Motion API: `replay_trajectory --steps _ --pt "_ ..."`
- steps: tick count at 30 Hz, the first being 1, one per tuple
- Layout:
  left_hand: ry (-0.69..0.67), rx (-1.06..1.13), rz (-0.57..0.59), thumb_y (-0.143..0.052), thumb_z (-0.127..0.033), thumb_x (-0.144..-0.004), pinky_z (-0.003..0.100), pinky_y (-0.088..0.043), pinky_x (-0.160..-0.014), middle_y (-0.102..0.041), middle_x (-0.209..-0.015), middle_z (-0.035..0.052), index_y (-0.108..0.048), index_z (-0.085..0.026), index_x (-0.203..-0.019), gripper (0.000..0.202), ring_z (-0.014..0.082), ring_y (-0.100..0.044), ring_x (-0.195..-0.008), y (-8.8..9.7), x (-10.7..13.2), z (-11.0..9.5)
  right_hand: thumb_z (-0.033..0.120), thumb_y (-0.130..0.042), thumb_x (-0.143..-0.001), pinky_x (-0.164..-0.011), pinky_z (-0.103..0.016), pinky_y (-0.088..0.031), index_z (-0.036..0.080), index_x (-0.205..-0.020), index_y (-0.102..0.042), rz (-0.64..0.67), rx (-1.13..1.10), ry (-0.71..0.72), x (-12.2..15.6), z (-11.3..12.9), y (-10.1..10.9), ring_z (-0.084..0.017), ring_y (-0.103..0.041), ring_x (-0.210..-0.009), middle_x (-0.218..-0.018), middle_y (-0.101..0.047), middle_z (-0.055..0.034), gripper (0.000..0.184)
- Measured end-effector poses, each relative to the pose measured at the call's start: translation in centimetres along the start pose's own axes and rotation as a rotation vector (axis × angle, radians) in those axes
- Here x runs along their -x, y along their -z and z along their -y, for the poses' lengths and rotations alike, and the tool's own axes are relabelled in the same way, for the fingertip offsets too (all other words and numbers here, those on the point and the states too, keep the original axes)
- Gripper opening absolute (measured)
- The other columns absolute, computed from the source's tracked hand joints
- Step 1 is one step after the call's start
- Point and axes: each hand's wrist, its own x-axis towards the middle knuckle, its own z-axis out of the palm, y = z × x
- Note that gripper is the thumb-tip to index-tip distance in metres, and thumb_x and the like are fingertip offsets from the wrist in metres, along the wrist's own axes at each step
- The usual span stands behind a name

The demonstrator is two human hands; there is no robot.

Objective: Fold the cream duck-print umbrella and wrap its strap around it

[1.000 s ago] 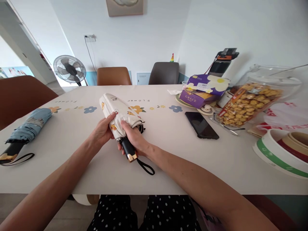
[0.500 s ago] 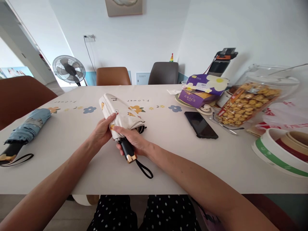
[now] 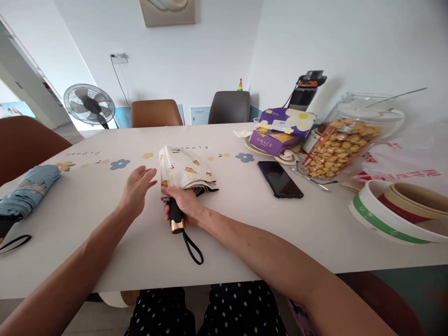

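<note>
A folded white umbrella [image 3: 185, 167] with small printed figures lies in front of me, its black handle with a gold end pointing towards me and a black wrist loop hanging from it. My right hand [image 3: 185, 203] is wrapped round it where canopy and handle meet. Just left of the umbrella, my left hand [image 3: 139, 186] is raised, holding nothing, its fingers apart and not touching the fabric. A folded light blue umbrella [image 3: 30, 191] with a black handle rests at the table's left side, partly cut off by the frame.
On the right lie a black phone [image 3: 280, 179], eyeglasses [image 3: 317, 179], purple tissue packs [image 3: 275, 140], a jar of snacks [image 3: 338, 147] and paper bowls [image 3: 392, 219]. A dark bottle [image 3: 304, 95] stands behind them. Chairs and a fan [image 3: 90, 105] are beyond the white table [image 3: 231, 252].
My left hand has let go of the white umbrella and moved left of it. The umbrella has turned more upright in view, still in my right hand. The view has shifted right.
</note>
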Motion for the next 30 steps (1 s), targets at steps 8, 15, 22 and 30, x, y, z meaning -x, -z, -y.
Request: replay_trajectory --steps 8,15,22,30 --pt "-0.528 -0.206 -0.071 -0.063 -0.017 -0.072 0.030 -0.045 -0.090 -0.062 -0.106 0.0056 -0.057 -0.018 -0.100 0.029 0.0175 -0.054 -0.106 -1.6 0.1 -2.5 0.031 -0.056 -0.078 -0.031 -0.022 -0.043 0.017 -0.064 -0.045 -0.247 0.201 0.142 -0.5 0.0 0.5 -0.012 -0.047 -0.032 -0.042 -0.049 0.0021 0.022" --pt "-0.711 -0.268 -0.138 -0.058 -0.015 -0.071 0.035 -0.048 -0.085 -0.063 -0.102 0.0065 -0.056 -0.017 -0.099 0.028 0.0179 -0.057 -0.102 -3.0 -0.9 -3.8 0.028 -0.057 -0.078 -0.034 -0.025 -0.045 0.017 -0.070 -0.045 -0.112 -0.068 0.055 0.0 1.3 0.6 -0.011 -0.046 -0.034 -0.047 -0.048 0.0041 0.018" --pt "-0.505 -0.777 0.211 -0.052 -0.026 -0.077 0.034 -0.049 -0.079 -0.063 -0.111 0.0046 -0.061 -0.022 -0.102 0.027 0.0196 -0.061 -0.091 -6.0 -0.8 -4.6 0.023 -0.060 -0.077 -0.039 -0.021 -0.047 0.015 -0.077 -0.050 0.121 -0.243 -0.060 -0.6 0.6 1.3 -0.006 -0.046 -0.043 -0.065 -0.051 0.0019 0.014" --pt "-0.580 -1.402 1.022 -0.039 -0.017 -0.078 0.034 -0.036 -0.095 -0.056 -0.124 0.0022 -0.059 -0.027 -0.115 0.042 0.0214 -0.046 -0.116 -11.9 -3.9 -1.6 0.021 -0.054 -0.079 -0.040 -0.022 -0.047 0.015 -0.075 -0.049 0.121 -0.220 -0.099 -0.6 0.8 1.5 -0.007 -0.046 -0.044 -0.063 -0.048 0.0018 0.009"
